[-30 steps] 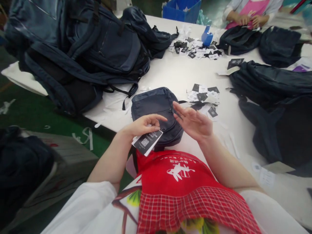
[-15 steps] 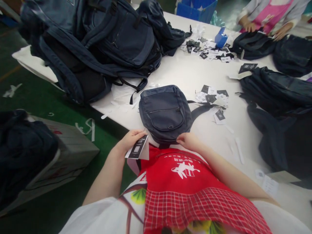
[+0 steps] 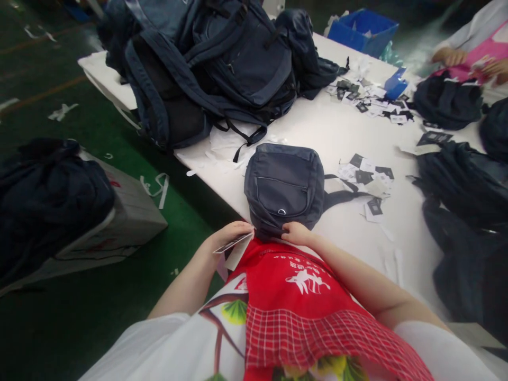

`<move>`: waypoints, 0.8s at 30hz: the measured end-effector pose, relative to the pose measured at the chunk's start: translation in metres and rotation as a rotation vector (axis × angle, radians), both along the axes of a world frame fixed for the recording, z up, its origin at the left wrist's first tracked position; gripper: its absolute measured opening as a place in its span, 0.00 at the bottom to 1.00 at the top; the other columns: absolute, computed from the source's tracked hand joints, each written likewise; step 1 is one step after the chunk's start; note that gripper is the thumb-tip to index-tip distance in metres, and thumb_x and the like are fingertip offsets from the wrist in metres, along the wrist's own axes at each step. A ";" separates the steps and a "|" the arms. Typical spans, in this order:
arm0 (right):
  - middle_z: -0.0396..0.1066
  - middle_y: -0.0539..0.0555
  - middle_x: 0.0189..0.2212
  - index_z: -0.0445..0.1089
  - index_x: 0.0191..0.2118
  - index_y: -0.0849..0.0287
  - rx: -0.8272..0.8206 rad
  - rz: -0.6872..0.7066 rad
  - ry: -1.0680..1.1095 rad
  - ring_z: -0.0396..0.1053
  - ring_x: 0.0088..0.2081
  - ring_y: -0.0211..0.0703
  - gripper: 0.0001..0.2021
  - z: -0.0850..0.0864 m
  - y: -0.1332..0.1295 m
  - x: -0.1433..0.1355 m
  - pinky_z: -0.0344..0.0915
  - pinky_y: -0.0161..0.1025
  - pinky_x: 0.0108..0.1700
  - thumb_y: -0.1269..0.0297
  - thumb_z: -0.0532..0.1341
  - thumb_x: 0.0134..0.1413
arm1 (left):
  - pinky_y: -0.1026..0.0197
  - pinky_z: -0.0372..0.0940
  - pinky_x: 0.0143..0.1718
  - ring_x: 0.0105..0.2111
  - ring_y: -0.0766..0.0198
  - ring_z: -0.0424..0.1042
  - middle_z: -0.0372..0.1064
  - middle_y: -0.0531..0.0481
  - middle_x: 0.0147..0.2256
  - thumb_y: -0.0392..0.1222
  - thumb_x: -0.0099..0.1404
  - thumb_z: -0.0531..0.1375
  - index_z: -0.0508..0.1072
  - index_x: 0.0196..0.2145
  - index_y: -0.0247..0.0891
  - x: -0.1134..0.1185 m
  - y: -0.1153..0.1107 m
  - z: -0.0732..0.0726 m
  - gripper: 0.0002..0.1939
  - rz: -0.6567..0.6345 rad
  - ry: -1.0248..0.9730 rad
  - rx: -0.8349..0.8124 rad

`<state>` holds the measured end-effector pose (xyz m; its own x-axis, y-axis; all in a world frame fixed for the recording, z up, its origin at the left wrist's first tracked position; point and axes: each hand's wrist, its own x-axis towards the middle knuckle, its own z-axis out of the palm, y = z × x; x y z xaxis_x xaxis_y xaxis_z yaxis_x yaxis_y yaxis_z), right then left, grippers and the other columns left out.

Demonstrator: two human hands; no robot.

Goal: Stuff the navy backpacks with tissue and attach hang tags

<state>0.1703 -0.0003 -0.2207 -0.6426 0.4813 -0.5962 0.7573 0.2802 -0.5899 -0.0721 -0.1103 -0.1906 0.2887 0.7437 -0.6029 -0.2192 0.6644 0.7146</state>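
I'm watching the small backpack, which is lying flat on the counter, its near end reaching the red apron and its lower left side sitting just beside the slanting counter edge. The left grip is closing on the card tags at the backpack's near left corner, holding them out past the edge. The right grip is resting its curled fingers against the near end; I can't tell whether it is pinching fabric. To the right, a strap is running toward the loose tags, so that side is offering less room. Beyond the backpack, I'm seeing a bare stretch opening between the large backpacks at far left and the dark bags at right. Farther out, a tag heap is spreading before the blue bin, while a person's hands are working at far right.
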 end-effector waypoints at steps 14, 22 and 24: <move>0.76 0.62 0.31 0.70 0.32 0.62 -0.709 -0.267 0.300 0.72 0.31 0.45 0.18 0.021 0.015 -0.063 0.71 0.43 0.38 0.59 0.46 0.50 | 0.64 0.58 0.28 0.22 0.66 0.66 0.70 0.49 0.22 0.46 0.52 0.68 0.77 0.24 0.33 0.016 -0.002 -0.020 0.12 0.037 -0.197 -0.013; 0.70 0.51 0.21 0.71 0.23 0.61 -0.479 -0.324 0.293 0.66 0.28 0.39 0.12 0.006 0.012 -0.061 0.66 0.37 0.36 0.56 0.65 0.43 | 0.64 0.57 0.24 0.20 0.67 0.64 0.70 0.50 0.20 0.47 0.52 0.68 0.76 0.23 0.33 0.010 -0.006 -0.033 0.13 0.185 -0.186 -0.080; 0.72 0.51 0.24 0.74 0.27 0.60 -0.451 -0.341 0.335 0.66 0.29 0.39 0.11 0.008 0.019 -0.056 0.65 0.37 0.39 0.57 0.67 0.41 | 0.64 0.58 0.25 0.21 0.67 0.65 0.71 0.49 0.21 0.46 0.51 0.69 0.76 0.24 0.32 0.009 -0.010 -0.037 0.13 0.208 -0.192 -0.120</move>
<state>0.1147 0.0191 -0.2129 -0.6842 0.4405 -0.5812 0.5145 -0.2733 -0.8128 -0.0634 -0.1198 -0.2277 0.2543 0.7257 -0.6392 -0.4827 0.6680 0.5664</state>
